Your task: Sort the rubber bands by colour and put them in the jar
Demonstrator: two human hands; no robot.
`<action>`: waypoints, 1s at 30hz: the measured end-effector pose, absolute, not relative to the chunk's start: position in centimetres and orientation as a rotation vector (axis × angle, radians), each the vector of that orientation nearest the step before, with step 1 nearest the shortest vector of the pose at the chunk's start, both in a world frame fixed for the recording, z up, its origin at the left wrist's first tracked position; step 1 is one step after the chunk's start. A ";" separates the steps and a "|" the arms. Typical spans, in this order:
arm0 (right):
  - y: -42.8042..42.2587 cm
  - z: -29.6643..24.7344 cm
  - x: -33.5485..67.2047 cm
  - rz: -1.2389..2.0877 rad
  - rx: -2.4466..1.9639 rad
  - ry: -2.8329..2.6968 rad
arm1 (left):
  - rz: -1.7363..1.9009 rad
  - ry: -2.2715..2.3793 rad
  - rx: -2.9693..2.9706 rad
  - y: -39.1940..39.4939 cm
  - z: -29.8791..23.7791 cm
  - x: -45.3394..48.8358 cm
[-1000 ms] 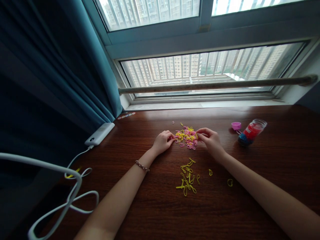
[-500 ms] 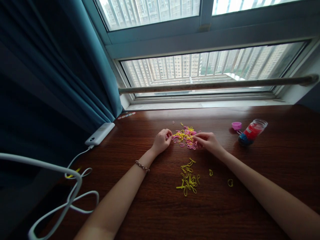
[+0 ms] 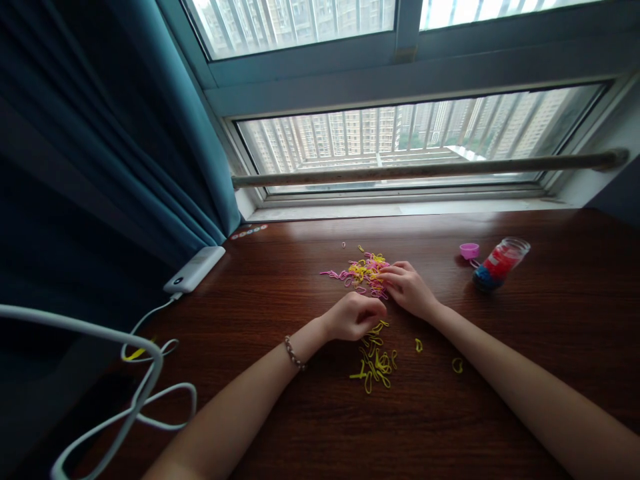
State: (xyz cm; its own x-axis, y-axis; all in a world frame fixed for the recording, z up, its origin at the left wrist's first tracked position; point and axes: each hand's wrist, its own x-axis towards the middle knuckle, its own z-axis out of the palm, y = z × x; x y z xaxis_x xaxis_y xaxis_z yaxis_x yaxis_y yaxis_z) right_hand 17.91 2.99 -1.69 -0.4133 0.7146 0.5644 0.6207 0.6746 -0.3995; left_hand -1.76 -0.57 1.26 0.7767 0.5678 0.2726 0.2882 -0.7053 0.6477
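Observation:
A mixed heap of pink and yellow rubber bands (image 3: pixel 365 272) lies on the brown table. My right hand (image 3: pixel 409 288) rests at the heap's right edge, its fingers stretched out and a little apart, touching the bands. Nearer to me is a separate pile of yellow rubber bands (image 3: pixel 378 365). Over the far end of that pile is my left hand (image 3: pixel 354 316), fingers closed, a braided bracelet (image 3: pixel 294 353) on its wrist. What those fingers hold, if anything, is hidden. Two loose yellow bands, one a small loop (image 3: pixel 419 345), lie right of the pile.
A clear jar (image 3: pixel 500 264) with red and blue contents leans at the right, beside a pink cap (image 3: pixel 469 251). At the left are a white power bank (image 3: pixel 195 269), its white cable (image 3: pixel 167 387) and a blue curtain (image 3: pixel 200 167). A window with a rail (image 3: pixel 400 173) stands behind.
My left hand has moved from the heap's left edge toward me and right, over the yellow pile. Some pink bands now trail out leftward from the heap. My right hand's fingers have spread slightly.

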 end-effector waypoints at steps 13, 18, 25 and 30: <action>3.6 -2.3 18.1 0.287 -1.037 -1.999 | 1.093 1.493 2.445 4.8 -0.5 -5.5; 3.8 -2.0 18.5 0.496 -1.082 -1.771 | 0.941 1.399 2.505 5.2 -1.4 -5.4; 3.5 -1.4 18.7 0.794 -1.155 -1.528 | 1.023 1.370 2.473 5.2 -1.3 -5.5; 3.5 -1.2 18.8 0.893 -1.184 -1.400 | 1.121 1.435 2.326 5.2 -1.1 -5.7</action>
